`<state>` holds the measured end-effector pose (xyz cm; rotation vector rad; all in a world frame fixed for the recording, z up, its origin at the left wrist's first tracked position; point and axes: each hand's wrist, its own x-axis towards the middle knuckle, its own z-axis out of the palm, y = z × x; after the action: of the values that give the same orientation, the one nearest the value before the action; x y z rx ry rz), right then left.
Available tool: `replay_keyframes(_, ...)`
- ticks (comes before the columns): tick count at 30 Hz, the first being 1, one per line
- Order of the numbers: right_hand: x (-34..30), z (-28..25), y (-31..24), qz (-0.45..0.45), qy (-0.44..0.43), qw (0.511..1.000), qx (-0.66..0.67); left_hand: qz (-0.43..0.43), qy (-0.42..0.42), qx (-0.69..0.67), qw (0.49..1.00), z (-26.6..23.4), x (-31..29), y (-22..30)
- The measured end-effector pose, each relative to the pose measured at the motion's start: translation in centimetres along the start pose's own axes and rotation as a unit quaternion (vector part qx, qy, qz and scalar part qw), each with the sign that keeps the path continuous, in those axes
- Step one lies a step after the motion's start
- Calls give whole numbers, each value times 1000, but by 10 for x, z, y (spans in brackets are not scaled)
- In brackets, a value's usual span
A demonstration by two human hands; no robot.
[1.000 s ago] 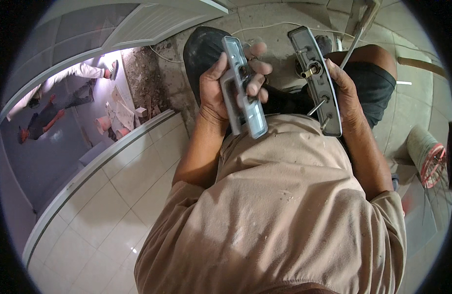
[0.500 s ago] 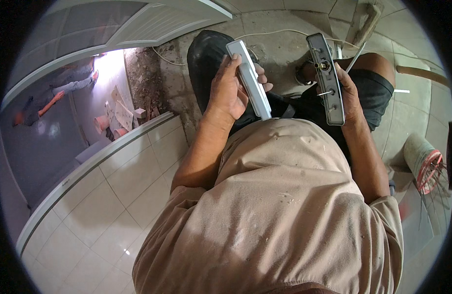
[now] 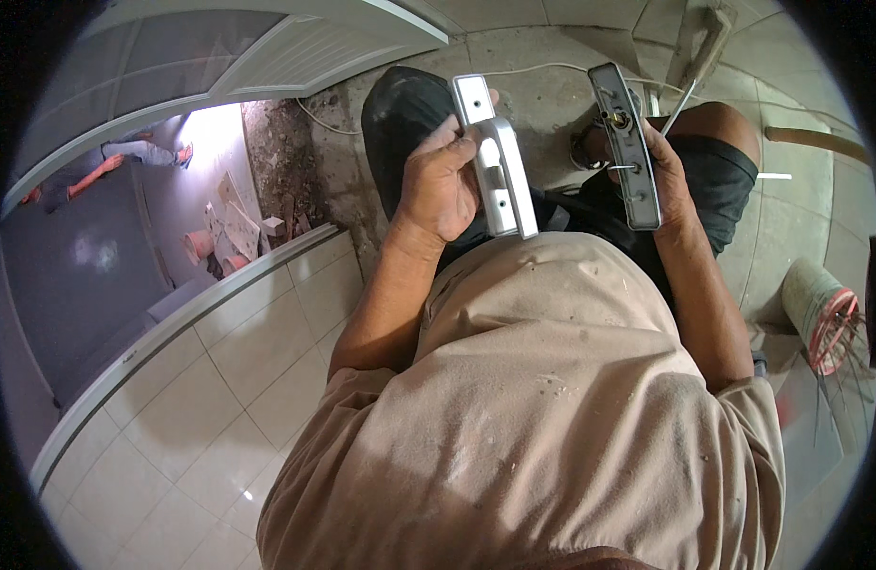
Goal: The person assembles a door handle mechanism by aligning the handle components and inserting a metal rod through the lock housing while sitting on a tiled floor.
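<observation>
My left hand (image 3: pixel 440 185) is closed around a silver door handle plate (image 3: pixel 474 92). Its front, with a raised lever grip along one side and small screw holes, faces up toward me. My right hand (image 3: pixel 673 180) grips a second door handle plate (image 3: pixel 639 201) by its outer edge, fingers behind it. That plate shows its hollow grey back, with a brass-coloured fitting near the middle and several posts standing out. A thin metal rod (image 3: pixel 682 107) sticks out beyond my right fingers; whether I hold it is hidden. Both plates are upright and apart, above my lap.
A white-framed door panel (image 3: pixel 333 43) stands at the upper left. Beyond the door track (image 3: pixel 172 328), another person's arm (image 3: pixel 98 176) shows near pinkish pots (image 3: pixel 198 245) and rubble. A wooden handle (image 3: pixel 818 142) and a pale bucket (image 3: pixel 808 290) with red-rimmed wires are at right. A cable (image 3: pixel 523 70) crosses the floor.
The left plate has turned from its narrow side to show its front, and my left thumb has shifted onto it. The right plate has tilted and moved slightly left and up. The other person has moved upward.
</observation>
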<state>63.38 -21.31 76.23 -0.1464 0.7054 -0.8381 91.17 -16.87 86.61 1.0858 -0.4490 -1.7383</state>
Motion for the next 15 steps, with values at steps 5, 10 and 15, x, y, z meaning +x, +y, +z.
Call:
replay_keyframes(5,4,-9,2,0,-19,1000,-9,-26,27,1,999,1,-1,-3)
replay_keyframes(10,4,-5,2,-10,7,1000,3,-28,73,-12,997,-12,2,-12)
replay_keyframes(15,2,-5,-1,5,13,1000,22,-29,90,-10,996,-15,2,-12)
